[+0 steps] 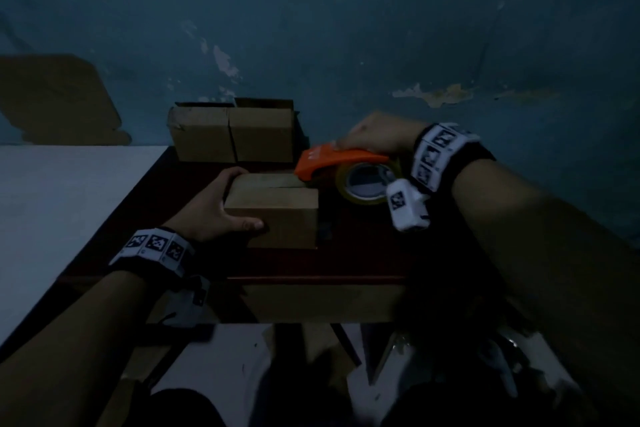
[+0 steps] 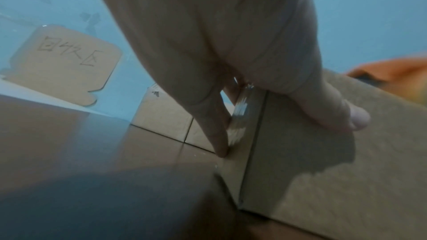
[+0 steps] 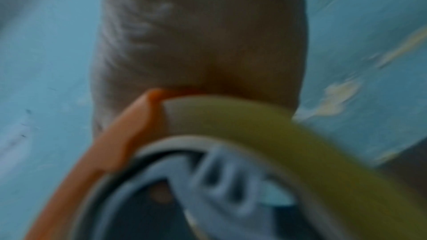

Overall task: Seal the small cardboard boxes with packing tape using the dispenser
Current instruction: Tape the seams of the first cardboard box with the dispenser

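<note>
Left hand point(image 2: 231, 61) grips box point(image 1: 277, 208); right hand point(image 1: 377, 135) clasps dispenser point(image 1: 332, 163); left-wrist view reveals tape point(image 2: 240, 114).

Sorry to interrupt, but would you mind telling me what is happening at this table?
A person is taping a small cardboard box shut. The left hand steadies it by its left side while the right hand holds the orange tape dispenser at the box's far right edge. Two more boxes stand behind, flaps up.
</note>
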A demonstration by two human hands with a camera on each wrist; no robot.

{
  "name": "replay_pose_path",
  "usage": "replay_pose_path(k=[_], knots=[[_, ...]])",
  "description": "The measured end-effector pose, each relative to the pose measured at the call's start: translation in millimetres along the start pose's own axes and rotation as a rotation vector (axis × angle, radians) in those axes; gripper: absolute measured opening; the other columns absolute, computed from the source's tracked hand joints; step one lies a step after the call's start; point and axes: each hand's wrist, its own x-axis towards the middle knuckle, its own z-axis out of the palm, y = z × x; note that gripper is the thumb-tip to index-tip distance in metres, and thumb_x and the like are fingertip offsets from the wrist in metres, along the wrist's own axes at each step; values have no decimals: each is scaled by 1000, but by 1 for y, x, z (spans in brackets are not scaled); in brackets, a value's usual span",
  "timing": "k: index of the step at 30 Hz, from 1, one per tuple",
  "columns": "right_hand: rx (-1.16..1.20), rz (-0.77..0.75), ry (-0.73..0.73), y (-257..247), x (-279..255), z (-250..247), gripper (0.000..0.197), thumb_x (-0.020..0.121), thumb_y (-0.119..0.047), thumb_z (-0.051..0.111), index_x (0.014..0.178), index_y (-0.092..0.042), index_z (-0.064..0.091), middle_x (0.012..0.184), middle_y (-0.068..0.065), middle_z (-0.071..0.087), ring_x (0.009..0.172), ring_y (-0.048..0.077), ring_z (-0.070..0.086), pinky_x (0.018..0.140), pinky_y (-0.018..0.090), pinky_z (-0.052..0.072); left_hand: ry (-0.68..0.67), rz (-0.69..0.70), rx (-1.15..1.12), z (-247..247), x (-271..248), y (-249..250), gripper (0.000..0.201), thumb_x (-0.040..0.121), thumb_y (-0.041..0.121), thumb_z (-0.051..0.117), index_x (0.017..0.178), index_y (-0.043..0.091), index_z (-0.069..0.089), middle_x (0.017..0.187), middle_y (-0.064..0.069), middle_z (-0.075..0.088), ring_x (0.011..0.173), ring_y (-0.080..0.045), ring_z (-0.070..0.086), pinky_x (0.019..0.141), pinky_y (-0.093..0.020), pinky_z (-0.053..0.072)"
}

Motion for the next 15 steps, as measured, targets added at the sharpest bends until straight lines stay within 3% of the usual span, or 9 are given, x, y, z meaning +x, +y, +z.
replay_pose_path(k=[2, 4, 7, 12, 15], knots=[[97, 53, 27, 21, -9, 1, 42, 82, -55, 67, 60, -20, 63, 63, -4, 59, 64, 13, 58, 59, 23, 42, -14, 5, -4, 0, 1, -1, 97, 49, 55, 84, 129, 42, 32, 117, 17, 44, 104, 3, 46, 82, -21, 44], [162, 87, 36, 31, -13, 4, 35, 78, -58, 69, 76, -23, 74, 75, -5, 69, 72, 12, 65, 63, 22, 47, -29, 3, -6, 1, 2, -2, 96, 48, 56, 83, 128, 44, 31, 118, 17, 44, 105, 1, 47, 83, -21, 43], [170, 97, 30, 38, -13, 7, 45, 77, -61, 68, 98, -22, 77, 91, 0, 72, 80, 13, 67, 71, 23, 52, -25, 2, 8, 2, 5, -4, 94, 51, 52, 85, 128, 44, 32, 122, 12, 45, 107, -4, 47, 86, -25, 44], [184, 133, 33, 62, -27, -3, 47, 80, -53, 69, 99, -11, 76, 92, 9, 73, 70, 12, 65, 63, 20, 50, -30, -2, -13, 2, 4, -3, 100, 45, 62, 82, 129, 44, 31, 118, 20, 44, 103, 2, 47, 78, -18, 43], [208, 188, 21, 73, -37, -3, 35, 79, -53, 70, 98, -25, 76, 99, 4, 72, 79, 14, 67, 66, 22, 51, -26, 9, -27, 2, 3, -4, 99, 49, 57, 83, 132, 39, 32, 119, 18, 45, 104, 2, 48, 78, -16, 43]])
